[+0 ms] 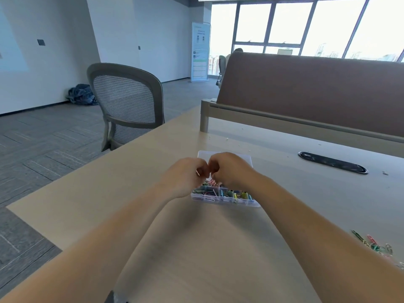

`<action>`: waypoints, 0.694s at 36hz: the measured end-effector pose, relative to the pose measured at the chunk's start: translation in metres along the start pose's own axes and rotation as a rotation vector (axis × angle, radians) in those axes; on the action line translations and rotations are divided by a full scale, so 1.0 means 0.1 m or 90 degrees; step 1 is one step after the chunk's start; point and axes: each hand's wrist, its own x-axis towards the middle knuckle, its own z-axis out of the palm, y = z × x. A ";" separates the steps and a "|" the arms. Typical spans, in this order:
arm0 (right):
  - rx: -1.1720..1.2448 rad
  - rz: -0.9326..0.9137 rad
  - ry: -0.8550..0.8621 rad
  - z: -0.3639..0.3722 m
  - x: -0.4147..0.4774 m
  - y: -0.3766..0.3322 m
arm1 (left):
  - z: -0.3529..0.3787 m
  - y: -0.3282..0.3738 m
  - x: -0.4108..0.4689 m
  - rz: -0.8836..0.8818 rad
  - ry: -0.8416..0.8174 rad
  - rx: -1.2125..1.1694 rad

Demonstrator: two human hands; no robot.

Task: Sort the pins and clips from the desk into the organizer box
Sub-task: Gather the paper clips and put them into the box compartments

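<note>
Head view, forward and down over a pale wooden desk. At ten o'clock, far off by the wall, a crumpled blue heap of cloth on the grey carpet floor. Just right of it, a grey mesh chair near the desk's far left edge. At twelve o'clock, in the distance, a tall standing banner beside the windows.

Near the middle, left grip over the left end of the organizer box, knuckles up, fingers curled in narrow, fingertips meeting those of the right grip. A thin glint at those fingertips, too small to name, so holding or not: cannot tell.

Under both grips, the clear organizer box, flat on the desk, its far end showing beyond the knuckles. In its near-left compartment, sorted paper clips in mixed colours; at three o'clock from them, in the near-right compartment, coloured binder clips.

Right grip above the box's middle, fingers likewise curled narrow toward nine o'clock, contents hidden: cannot tell.

At one o'clock, a brown partition screen along the desk's far side. At three o'clock from the box, well apart, a dark oval cable port set in the desk. At five o'clock, beside the right forearm, loose clips in a small coloured pile on the desk.
</note>
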 end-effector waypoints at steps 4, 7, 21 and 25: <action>0.010 0.002 0.001 -0.04 -0.05 0.01 | 0.07 -0.01 -0.01 0.018 -0.007 0.022; 0.012 0.007 -0.003 -0.05 -0.07 0.02 | 0.09 -0.02 -0.02 0.031 -0.008 0.017; 0.046 -0.013 -0.028 0.01 -0.11 -0.17 | -0.09 -0.15 -0.08 -0.011 0.050 -0.014; 0.052 -0.020 -0.028 0.08 -0.08 -0.20 | -0.12 -0.21 -0.08 -0.033 0.057 -0.009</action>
